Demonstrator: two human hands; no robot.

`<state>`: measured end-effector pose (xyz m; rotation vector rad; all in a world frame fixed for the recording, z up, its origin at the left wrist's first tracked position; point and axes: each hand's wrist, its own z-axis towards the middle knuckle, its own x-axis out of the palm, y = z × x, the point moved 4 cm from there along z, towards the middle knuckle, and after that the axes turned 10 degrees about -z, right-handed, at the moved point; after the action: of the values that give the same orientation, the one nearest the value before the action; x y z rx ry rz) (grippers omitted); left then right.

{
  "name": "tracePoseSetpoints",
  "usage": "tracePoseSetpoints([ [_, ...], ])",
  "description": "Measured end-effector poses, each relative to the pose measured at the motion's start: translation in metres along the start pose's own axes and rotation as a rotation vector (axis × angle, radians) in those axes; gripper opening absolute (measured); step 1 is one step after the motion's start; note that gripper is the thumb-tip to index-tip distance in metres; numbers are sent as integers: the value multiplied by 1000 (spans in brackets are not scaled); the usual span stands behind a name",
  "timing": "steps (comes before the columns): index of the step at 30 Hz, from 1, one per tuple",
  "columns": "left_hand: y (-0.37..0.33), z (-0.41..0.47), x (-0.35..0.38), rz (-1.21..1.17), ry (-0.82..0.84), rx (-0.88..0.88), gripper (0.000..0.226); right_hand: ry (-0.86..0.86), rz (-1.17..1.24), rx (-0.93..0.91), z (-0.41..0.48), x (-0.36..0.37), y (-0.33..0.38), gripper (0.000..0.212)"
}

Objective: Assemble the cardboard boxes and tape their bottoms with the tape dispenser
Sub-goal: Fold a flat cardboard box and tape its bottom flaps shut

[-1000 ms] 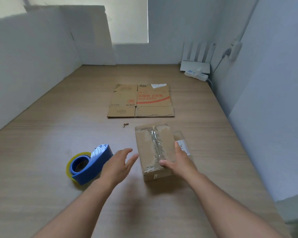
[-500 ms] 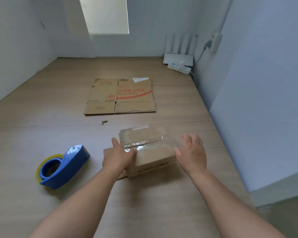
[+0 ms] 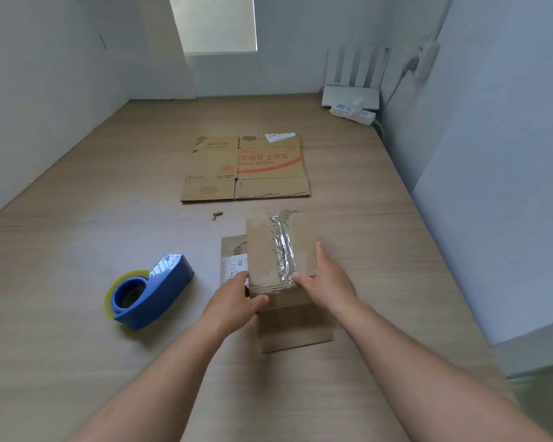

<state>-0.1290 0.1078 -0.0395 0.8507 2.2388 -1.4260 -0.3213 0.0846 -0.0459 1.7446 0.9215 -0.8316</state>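
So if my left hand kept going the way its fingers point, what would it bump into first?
The taped box. Your left hand grips its near left corner with the fingers aimed into it, so going on would probably just push the box.

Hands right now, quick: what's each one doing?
Left hand: closed on the taped box, gripping its near left corner.
Right hand: closed on the same box, thumb on top, fingers along its right side.

Left hand [image 3: 237, 303] and right hand [image 3: 328, 283] gripping taped box [image 3: 264, 247], tape dispenser [image 3: 160, 293] beside
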Motion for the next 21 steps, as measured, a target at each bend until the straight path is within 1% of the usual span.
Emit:
tracePoseSetpoints([
  [1,2,-3,-4,-9,-4,18,53,3,-6,-15,2,2,3,90],
  [2,5,-6,-12,-11,-56,30,56,10,-7,-23,3,4,5,89],
  [3,12,-8,-25,6,-165,42,58,19,-2,-21,4,7,6,89],
  [5,28,-14,-56,88,-435,60,56,20,18,-12,5,11,9,89],
  [6,38,-17,-71,137,-545,52,54,19,30,-10,6,12,10,89],
  [7,48,-19,-84,187,-610,23,56,20,39,-13,7,12,11,89],
  [8,58,-18,-93,240,-623,-18,59,20,43,-18,8,13,12,89],
  [10,78,-12,-103,327,-558,-117,64,15,39,-22,8,13,15,89],
  [14,104,2,-109,343,-437,-288,68,14,44,-19,3,15,19,89],
  [17,111,11,-113,411,-391,-336,54,13,36,-16,2,15,20,89],
  [21,120,26,-121,330,-392,-304,37,5,26,-13,3,15,20,89],
])
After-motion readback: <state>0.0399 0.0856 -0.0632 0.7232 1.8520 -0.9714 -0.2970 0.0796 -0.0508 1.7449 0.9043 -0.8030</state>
